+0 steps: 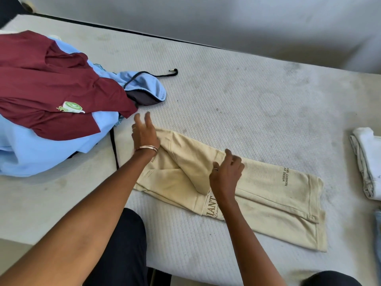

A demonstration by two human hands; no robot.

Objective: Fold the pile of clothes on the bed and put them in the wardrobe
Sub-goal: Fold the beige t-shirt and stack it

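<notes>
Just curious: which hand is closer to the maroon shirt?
Left. The left hand sits just below the maroon shirt; the right hand is farther off, on the cream garment.

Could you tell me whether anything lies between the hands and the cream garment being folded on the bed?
Nothing visible does. The left hand rests on the cream garment at its left end, and the right hand pinches a fold at its middle. The pile of clothes lies apart, to the left.

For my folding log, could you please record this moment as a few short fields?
surface: bare mattress
being folded: cream T-shirt, laid flat, sleeve folded in
left hand: fingers spread, resting at the shirt's left end
right hand: pinching the folded sleeve's edge
unfolded pile: maroon shirt on light blue hoodie
right edge: folded white garment
</notes>
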